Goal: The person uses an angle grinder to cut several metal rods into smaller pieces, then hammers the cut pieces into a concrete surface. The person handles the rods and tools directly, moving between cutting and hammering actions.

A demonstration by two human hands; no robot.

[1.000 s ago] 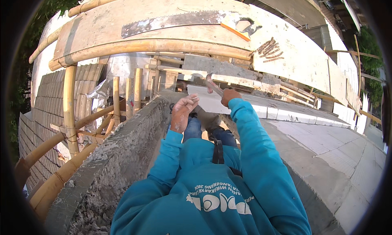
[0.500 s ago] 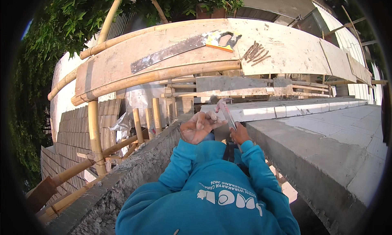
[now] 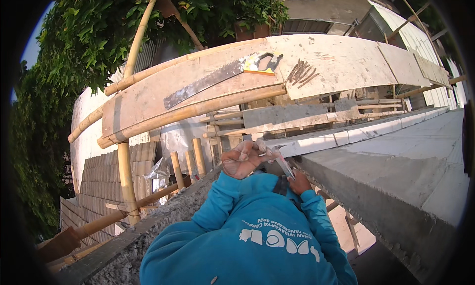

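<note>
My right hand [image 3: 299, 182] is closed round the handle of a hammer [image 3: 284, 165], which is held upright in front of my waist. Its metal head tilts toward the left. Beside that head, my left hand [image 3: 242, 158] is turned palm up with its fingers curled in. The fingertips come right up to the hammer's head, and whether they touch it I cannot tell. Anything small between those fingers is too hard to make out. Both hands look dusty with pale powder.
A handsaw [image 3: 222, 79] and a bundle of short brown sticks [image 3: 302, 73] lie on a plywood platform [image 3: 341, 52] ahead, edged by bamboo poles [image 3: 198, 111]. Rough concrete walls flank me on the left [image 3: 163, 210] and right [image 3: 361, 201]. A tiled roof [image 3: 106, 176] lies lower left.
My view has shifted and tilted slightly. The hammer's head has come down and closer to my left hand's fingertips. My right hand keeps its grip on the handle.
</note>
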